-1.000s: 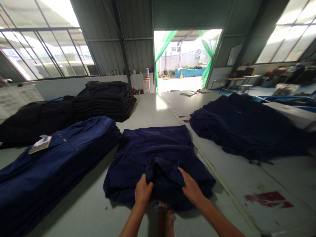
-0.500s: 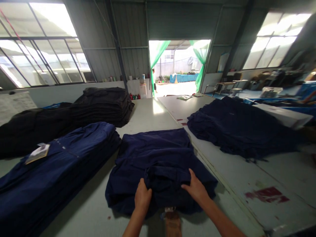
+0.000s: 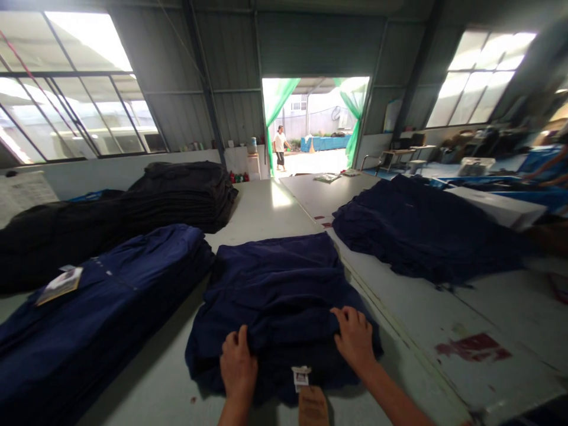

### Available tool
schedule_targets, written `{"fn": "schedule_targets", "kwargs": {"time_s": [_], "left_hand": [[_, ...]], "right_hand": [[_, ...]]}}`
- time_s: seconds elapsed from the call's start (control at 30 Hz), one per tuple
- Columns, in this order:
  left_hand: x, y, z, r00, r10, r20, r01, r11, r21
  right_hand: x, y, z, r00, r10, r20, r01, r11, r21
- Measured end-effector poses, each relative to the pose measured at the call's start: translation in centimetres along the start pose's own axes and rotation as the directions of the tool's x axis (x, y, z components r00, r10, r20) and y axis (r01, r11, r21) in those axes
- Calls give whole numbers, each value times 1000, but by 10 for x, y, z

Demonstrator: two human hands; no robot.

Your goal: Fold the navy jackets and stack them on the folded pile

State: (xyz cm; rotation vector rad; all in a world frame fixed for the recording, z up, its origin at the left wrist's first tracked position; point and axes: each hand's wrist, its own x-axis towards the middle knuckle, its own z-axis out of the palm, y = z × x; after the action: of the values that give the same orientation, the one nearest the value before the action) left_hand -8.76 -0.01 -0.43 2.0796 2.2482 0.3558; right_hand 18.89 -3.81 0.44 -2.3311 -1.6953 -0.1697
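Observation:
A folded navy garment point(image 3: 284, 284) lies on the table in front of me. My left hand point(image 3: 238, 364) is closed on its cloth at the near left, fingers curled and thumb pointing up. At the near right, the fingers of my right hand point(image 3: 355, 338) are bent over the cloth and grip it. A white label point(image 3: 301, 377) shows at the garment's near edge, between my wrists. Below the label hangs a brown paper tag point(image 3: 313, 407), partly cut off by the frame. My fingertips are partly hidden in the dark folds.
Stacked blue garments point(image 3: 133, 296), with a printed tag point(image 3: 60, 286) on top, lie on my left. Behind them rises a black garment pile point(image 3: 186, 195). A loose navy cloth heap point(image 3: 426, 231) covers the right side of the table point(image 3: 257, 207). A person point(image 3: 280, 145) is outside the doorway.
The bunched fold between my hands has been spread flatter. My left hand has shifted left. The label and brown tag show more fully. A person has come into view in the doorway.

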Motion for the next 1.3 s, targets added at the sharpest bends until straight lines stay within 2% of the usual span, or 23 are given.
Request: {"fn": "schedule_targets", "kwargs": {"time_s": [0.07,0.13,0.23,0.33,0.47,0.5,0.57,0.63,0.67,0.73,0.8,0.87,0.97,1.03,1.1,1.17,1.2,1.27,1.3], "left_hand": [[-2,9,-4,993,112,-44,-112,994,13],[-2,13,-8,989,138,-42,-138,990,9],[0,14,-11,997,65,31,-66,997,29],[-4,17,-8,994,-14,108,3,995,97],[-10,25,-6,998,-54,10,53,992,116],[-10,24,-8,997,-68,31,65,994,92],[-7,19,-15,983,-109,150,111,994,-2],[-4,12,-22,945,-171,280,205,974,-96],[-3,8,-25,930,-199,308,248,960,-128],[-3,4,-28,943,-236,234,278,946,-164],[-4,4,-27,970,-235,63,243,947,-209],[-4,7,-25,975,-212,-62,185,936,-299],[2,7,-21,975,-187,-121,118,893,-434],[8,5,-18,985,-163,-56,120,882,-455],[12,2,-11,987,-122,109,157,894,-419],[13,-2,-2,952,-100,288,198,922,-334],[14,-3,3,933,-102,345,209,934,-289],[15,-9,10,929,-103,356,199,949,-245],[17,-12,12,947,-93,309,175,953,-249]], "right_hand": [[7,-2,-7,997,-76,31,75,997,28],[15,4,-13,992,-91,88,85,994,66],[23,16,-16,988,-79,133,66,993,97],[22,17,-12,981,-86,171,74,994,76],[14,4,-1,981,-164,101,158,985,66],[14,2,2,979,-167,117,161,985,57],[17,4,6,978,-124,170,122,992,21],[23,11,6,978,-47,203,49,999,-3],[26,16,4,976,-9,217,8,1000,6],[30,25,0,965,55,258,-72,996,60],[32,31,-5,959,67,274,-112,982,153],[31,34,-6,982,7,187,-62,955,290],[30,39,-2,994,-108,-26,107,878,466],[29,43,4,992,-123,-5,112,880,463],[29,46,8,991,-85,105,40,927,373],[28,46,11,985,-38,168,-12,959,284],[28,45,10,985,-27,173,-21,964,267],[29,42,8,991,-37,132,-2,958,285],[29,41,6,995,-49,92,18,952,305]]}}
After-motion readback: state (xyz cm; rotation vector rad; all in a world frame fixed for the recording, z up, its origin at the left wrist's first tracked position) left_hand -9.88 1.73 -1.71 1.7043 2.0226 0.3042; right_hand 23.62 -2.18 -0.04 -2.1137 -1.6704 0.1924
